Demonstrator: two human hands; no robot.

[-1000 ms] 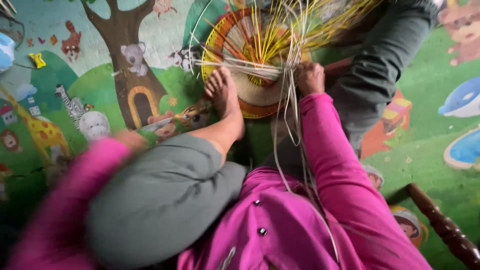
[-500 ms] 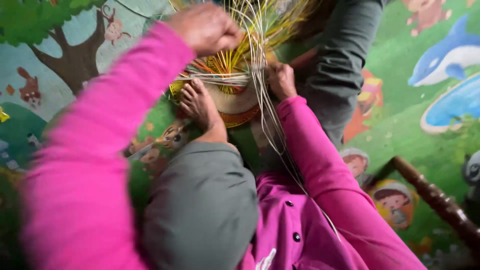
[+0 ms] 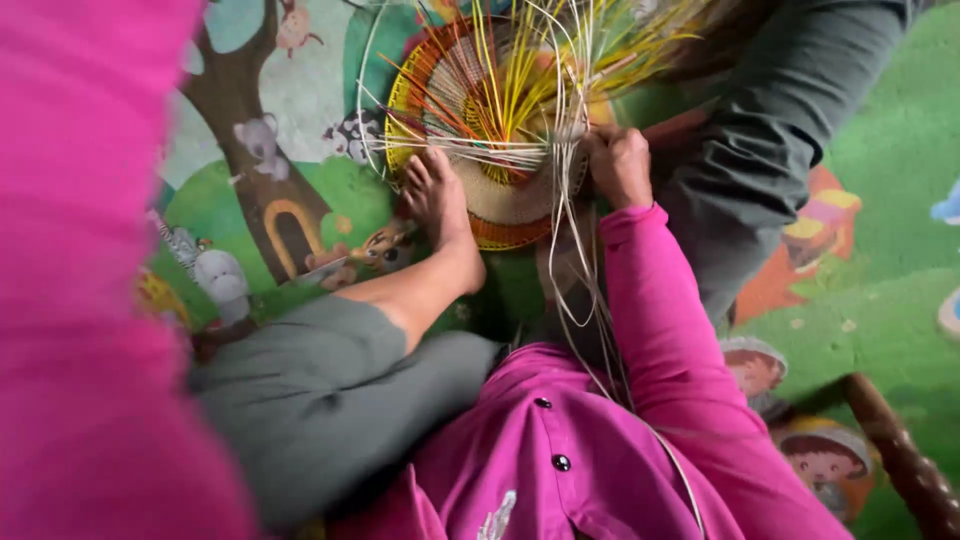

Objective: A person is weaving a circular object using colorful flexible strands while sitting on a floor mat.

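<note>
A round, half-woven basket point(image 3: 500, 210) in yellow and orange lies on the mat, with long pale and yellow strands point(image 3: 520, 80) fanning up and out from it. My right hand point(image 3: 620, 165) is closed on a bunch of pale strands at the basket's right rim. Several of these strands trail down past my pink sleeve toward my chest. My bare foot point(image 3: 435, 195) presses on the basket's left edge. My left arm shows only as a blurred pink sleeve point(image 3: 90, 270) filling the left side, and its hand is out of view.
A colourful play mat point(image 3: 280, 130) with a cartoon tree and animals covers the floor. My legs in grey trousers point(image 3: 330, 390) are folded around the basket. A dark turned wooden rod point(image 3: 900, 470) lies at the lower right.
My left hand was on the strands above the basket half a second ago; that arm has swung back to the left, close to the camera. The right hand stays at the rim.
</note>
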